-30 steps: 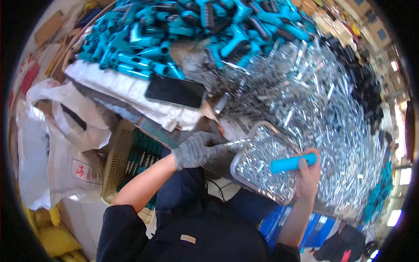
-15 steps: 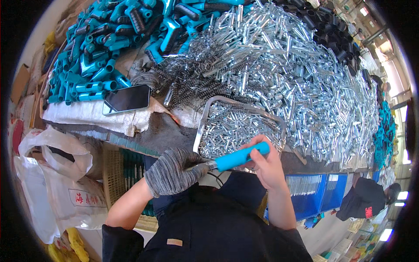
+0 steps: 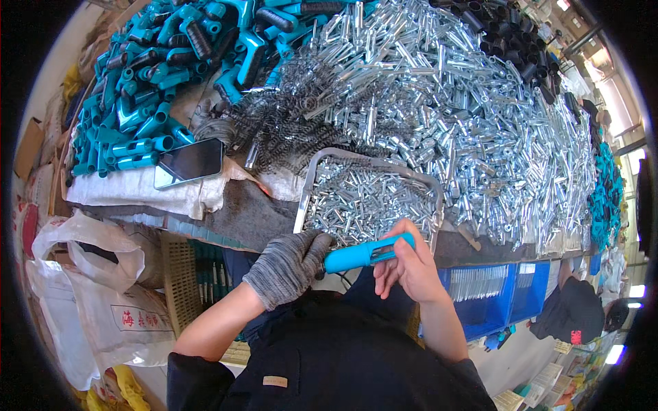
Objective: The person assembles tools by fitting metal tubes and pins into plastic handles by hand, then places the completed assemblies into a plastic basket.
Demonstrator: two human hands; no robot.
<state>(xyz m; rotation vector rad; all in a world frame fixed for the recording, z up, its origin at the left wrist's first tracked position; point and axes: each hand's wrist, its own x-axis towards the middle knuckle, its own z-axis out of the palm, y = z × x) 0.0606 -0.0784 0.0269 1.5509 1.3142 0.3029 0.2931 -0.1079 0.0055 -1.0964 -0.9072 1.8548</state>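
Note:
In a grey knit glove, my left hand (image 3: pixel 286 270) is closed round the left end of a teal plastic tool handle (image 3: pixel 351 257). The handle lies sideways and tilts up to the right, with an open slot (image 3: pixel 384 252) along its right part. My bare right hand (image 3: pixel 415 270) pinches that right end between thumb and forefinger, its other fingers loosely curled below. Just beyond both hands stands a metal-rimmed tray (image 3: pixel 439 194) full of small metal pins (image 3: pixel 370 205). What the glove covers at the handle's left end is hidden.
Behind the tray spreads a big heap of shiny metal parts (image 3: pixel 480 144), with dark springs (image 3: pixel 288 123) on its left. Teal handles (image 3: pixel 137 103) are piled far left near a phone (image 3: pixel 189 163). Blue bins (image 3: pixel 480 294) sit below the table edge; a plastic bag (image 3: pixel 116 301) hangs left.
The teal handle has turned so its slot shows, and my gloved hand now meets its left end, covering the metal shaft seen there before. My right fingers have loosened and dropped below the handle.

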